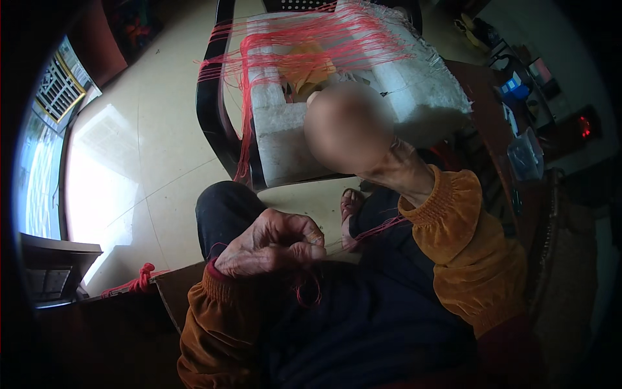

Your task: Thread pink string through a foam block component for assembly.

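My left hand [272, 243] is closed in a pinch above my lap, with thin red thread [309, 295] looping down below its fingers. More red strands [382, 227] stretch from near that hand across my right thigh. My right hand [353, 129] is raised over the front part of a white foam frame [282, 146]. A blur covers its fingers, so what they hold, if anything, is hidden. Many pinkish-red threads [311, 48] lie across the far part of the foam frame, and a bundle of them hangs down its left side.
The foam frame rests on a dark chair [210, 97]. Inside its hollow lies something yellowish [308, 65]. A knotted red thread bundle [144, 279] sits at the lower left. To the right, a brown table [483, 97] carries a clear plastic bag [525, 155] and a blue item [515, 87].
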Available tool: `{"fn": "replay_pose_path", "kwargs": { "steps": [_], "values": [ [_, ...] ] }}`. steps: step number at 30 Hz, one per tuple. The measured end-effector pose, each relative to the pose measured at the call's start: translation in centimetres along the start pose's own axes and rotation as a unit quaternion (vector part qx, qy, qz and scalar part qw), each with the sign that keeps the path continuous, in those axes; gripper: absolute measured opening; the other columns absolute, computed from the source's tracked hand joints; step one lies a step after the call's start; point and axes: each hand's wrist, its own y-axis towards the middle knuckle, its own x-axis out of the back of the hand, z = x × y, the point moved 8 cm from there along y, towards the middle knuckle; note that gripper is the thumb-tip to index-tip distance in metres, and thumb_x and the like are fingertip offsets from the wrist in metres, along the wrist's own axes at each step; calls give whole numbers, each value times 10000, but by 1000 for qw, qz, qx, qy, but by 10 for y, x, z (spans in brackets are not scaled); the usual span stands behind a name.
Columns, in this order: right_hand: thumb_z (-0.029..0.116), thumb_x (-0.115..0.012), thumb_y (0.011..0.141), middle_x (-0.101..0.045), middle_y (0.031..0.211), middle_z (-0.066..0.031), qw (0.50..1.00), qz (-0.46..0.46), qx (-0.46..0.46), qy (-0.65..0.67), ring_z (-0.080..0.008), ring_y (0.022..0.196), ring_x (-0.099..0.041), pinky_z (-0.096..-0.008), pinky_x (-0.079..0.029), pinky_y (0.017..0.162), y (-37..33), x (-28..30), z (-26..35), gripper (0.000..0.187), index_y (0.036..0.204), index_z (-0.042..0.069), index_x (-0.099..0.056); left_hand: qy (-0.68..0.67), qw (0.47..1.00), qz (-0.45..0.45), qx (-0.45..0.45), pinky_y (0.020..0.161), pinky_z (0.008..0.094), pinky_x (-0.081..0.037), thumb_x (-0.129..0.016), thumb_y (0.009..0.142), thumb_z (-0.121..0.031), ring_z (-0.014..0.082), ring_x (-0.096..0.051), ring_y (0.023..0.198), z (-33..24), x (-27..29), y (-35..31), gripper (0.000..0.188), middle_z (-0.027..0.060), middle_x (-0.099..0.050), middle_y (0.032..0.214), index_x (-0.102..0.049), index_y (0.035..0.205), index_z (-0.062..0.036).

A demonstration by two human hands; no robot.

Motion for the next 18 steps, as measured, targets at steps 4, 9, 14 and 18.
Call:
{"fn": "replay_pose_path", "kwargs": {
  "steps": [4, 9, 14, 18],
  "values": [
    [-8, -555, 692, -394, 814, -93, 992, 24, 63, -102, -215, 719, -456, -319, -419, 698, -10, -5, 11, 323, 988, 7, -426, 25, 1000, 7, -11, 609, 183, -409, -602, 847, -60, 30, -519, 665, 3, 2, -1, 63, -20, -600, 739, -621, 878, -9],
    [17, -553, 671, -379, 810, -89, 967, 34, 151, -204, -209, 706, -447, -315, -430, 639, -2, 8, 27, 182, 843, -20, -504, 24, 1000, 3, -15, 617, 181, -409, -596, 851, -64, 32, -521, 669, 2, 5, -5, 65, -20, -595, 734, -618, 875, -8],
    [-3, -570, 708, -470, 496, -133, 979, 65, 68, -181, -304, 448, -520, -389, -409, 448, 13, -6, 16, 130, 686, 35, -447, 8, 1000, -11, -24, 577, 179, -395, -598, 854, -85, 30, -507, 629, 3, 4, -2, 76, -31, -579, 698, -615, 860, -11],
    [-11, -568, 668, -444, 478, -127, 988, 93, -21, -124, -301, 441, -506, -390, -414, 453, 16, 1, 25, 147, 694, 35, -430, 9, 1000, -21, -14, 545, 179, -378, -602, 854, -97, 26, -490, 598, 2, 2, -4, 84, -39, -565, 671, -612, 851, -14]
  ]
}}
